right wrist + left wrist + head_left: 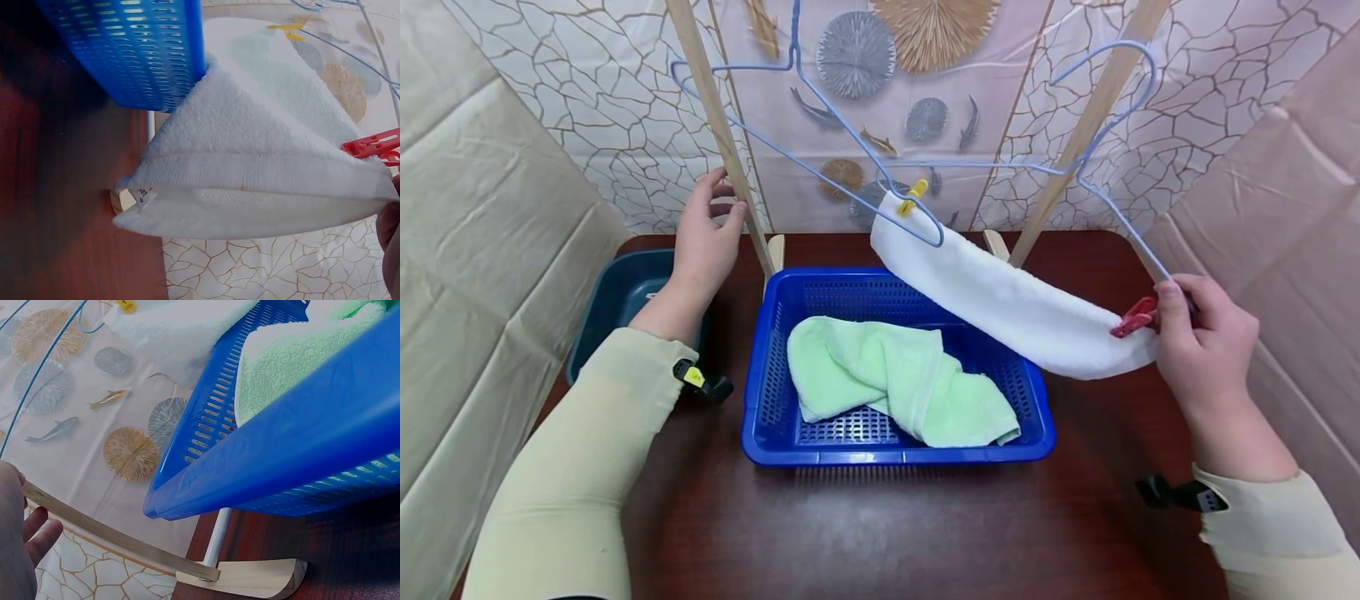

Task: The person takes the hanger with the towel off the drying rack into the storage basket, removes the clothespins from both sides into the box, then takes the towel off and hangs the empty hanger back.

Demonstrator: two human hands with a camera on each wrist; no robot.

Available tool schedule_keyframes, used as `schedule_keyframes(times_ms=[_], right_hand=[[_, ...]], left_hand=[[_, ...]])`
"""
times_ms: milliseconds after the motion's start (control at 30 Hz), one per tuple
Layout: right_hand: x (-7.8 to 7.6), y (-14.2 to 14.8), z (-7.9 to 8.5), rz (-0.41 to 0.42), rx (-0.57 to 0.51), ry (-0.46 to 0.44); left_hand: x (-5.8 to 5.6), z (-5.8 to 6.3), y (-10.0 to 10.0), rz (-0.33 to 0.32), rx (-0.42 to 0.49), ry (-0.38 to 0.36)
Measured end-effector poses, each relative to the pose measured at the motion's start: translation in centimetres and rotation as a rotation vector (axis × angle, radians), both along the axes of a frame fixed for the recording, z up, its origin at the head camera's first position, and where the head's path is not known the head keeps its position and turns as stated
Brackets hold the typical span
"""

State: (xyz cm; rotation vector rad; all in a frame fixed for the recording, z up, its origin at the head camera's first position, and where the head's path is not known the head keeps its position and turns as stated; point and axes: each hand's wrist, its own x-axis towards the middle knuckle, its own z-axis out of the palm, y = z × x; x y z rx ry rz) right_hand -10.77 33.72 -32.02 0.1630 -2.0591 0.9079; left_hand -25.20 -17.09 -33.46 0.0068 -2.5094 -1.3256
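My right hand [1206, 342] grips the lower right end of a blue wire hanger [1123, 221]. Beside its thumb, a red clothespin [1135, 318] sits on one end of a white towel [1000, 292]. A yellow clothespin [913, 198] clips the towel's other end to the hanger's left side, so the cloth sags between them. In the right wrist view, the towel [262, 169] hangs folded, its two edges apart, with the right fingers [389, 234] at its corner. Around a slanted wooden post [718, 121] my left hand [707, 233] holds on, fingers partly hidden behind it.
A blue plastic basket [898, 457] stands between the posts with a crumpled light-green towel [895, 375] in it. Left of it is a dark green tub [613, 287], partly behind my left arm. Another wooden post [1086, 125] rises at right. Fabric-covered walls [467, 208] enclose the brown table [850, 533].
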Motion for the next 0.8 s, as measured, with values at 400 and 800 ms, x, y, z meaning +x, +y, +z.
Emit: schedule_keyframes(times_ms=[400,800], right_hand=[[1.4,0.9,-1.4,-0.022,0.063,-0.053],[3.0,1.5,-2.6,0.04,0.145,-0.062]], left_hand=[[0.0,-0.1,0.0,0.0,0.016,-0.008],[0.5,0.1,0.0,-0.009,0.022,-0.016]])
